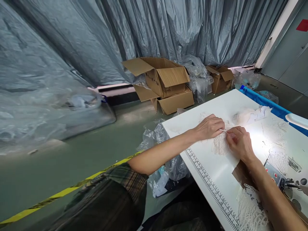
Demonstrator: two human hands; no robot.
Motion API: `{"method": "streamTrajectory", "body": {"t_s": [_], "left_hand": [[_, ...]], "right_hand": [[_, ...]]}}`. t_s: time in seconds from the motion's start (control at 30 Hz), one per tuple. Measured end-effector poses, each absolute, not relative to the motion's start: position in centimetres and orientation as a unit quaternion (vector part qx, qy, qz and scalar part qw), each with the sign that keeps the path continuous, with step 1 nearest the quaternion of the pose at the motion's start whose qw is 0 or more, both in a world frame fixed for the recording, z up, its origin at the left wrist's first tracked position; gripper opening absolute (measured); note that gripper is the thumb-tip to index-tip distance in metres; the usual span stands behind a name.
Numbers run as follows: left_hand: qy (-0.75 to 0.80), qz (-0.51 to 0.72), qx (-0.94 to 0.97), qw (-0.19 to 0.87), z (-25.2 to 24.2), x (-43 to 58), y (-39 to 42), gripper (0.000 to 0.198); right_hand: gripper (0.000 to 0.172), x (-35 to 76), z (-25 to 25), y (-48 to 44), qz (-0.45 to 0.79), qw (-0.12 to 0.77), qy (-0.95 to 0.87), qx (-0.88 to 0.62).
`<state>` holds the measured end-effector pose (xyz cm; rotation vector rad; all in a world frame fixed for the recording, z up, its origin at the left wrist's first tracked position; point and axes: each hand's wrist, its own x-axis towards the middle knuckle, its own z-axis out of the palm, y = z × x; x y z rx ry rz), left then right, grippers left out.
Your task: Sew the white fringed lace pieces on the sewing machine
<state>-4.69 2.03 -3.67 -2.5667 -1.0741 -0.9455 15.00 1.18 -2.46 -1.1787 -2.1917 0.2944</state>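
Over the white table my left hand (210,126) and my right hand (240,141) are close together, fingertips pinched on the edge of a piece of white fringed lace (220,146). The fringe hangs down onto the tabletop between and below my hands. Beyond my right hand lies a crumpled heap of pale fabric (250,115). More fringed lace (252,210) sits under and beside my right forearm, at the table's near side. Part of the held edge is hidden by my fingers.
A sewing machine (286,184) stands at the right of the white table (175,123), which has a printed ruler (209,183) along its edge. Open cardboard boxes (166,80), plastic bags (178,166) and yellow-black tape (72,189) are on the floor. A silver curtain (154,29) hangs behind.
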Motion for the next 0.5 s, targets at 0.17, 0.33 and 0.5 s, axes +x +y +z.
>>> {"method": "streamTrajectory", "body": {"t_s": [0.17, 0.33, 0.5], "left_hand": [[-0.346, -0.313, -0.883, 0.053, -3.3, -4.5, 1.8, 0.024], [-0.353, -0.316, -0.879, 0.041, -3.1, -4.4, 1.7, 0.03], [-0.368, -0.293, -0.881, 0.038, -3.1, -4.3, 1.7, 0.028]], "right_hand": [[0.036, 15.1, -1.6, 0.9, 0.192, 0.341, -0.802, -0.452], [0.029, 15.0, -1.2, 0.5, 0.181, 0.321, -0.824, -0.431], [0.022, 14.4, -1.0, 0.4, 0.196, 0.332, -0.808, -0.446]]}}
